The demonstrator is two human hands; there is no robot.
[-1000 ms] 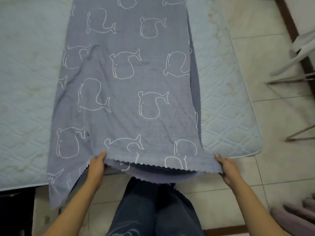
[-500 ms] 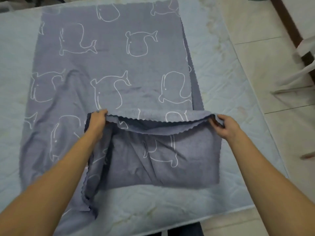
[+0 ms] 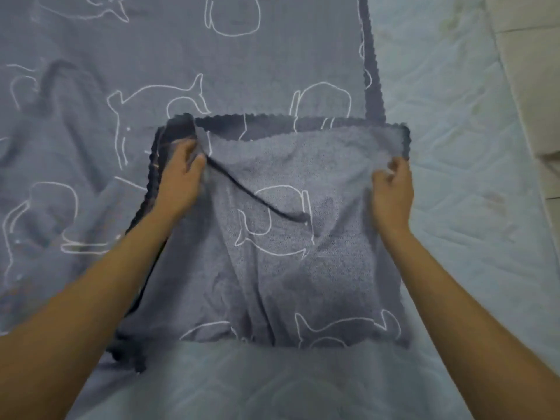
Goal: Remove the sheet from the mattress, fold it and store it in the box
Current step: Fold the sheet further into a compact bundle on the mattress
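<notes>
Head view: my left hand [image 3: 181, 180] and right hand [image 3: 394, 195], each grip pinching the hem of the whale-print sheet [image 3: 272, 71], spread on the mattress [image 3: 454, 153]. Since a moment ago the hem has travelled farther; I judge this fold nearly laid.

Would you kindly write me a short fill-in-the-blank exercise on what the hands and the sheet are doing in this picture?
The grey sheet bears white outlines of ____. It lies on a pale quilted ____. The left hand and the right hand both grip the ____.
Missing words: whales; mattress; sheet.
</notes>
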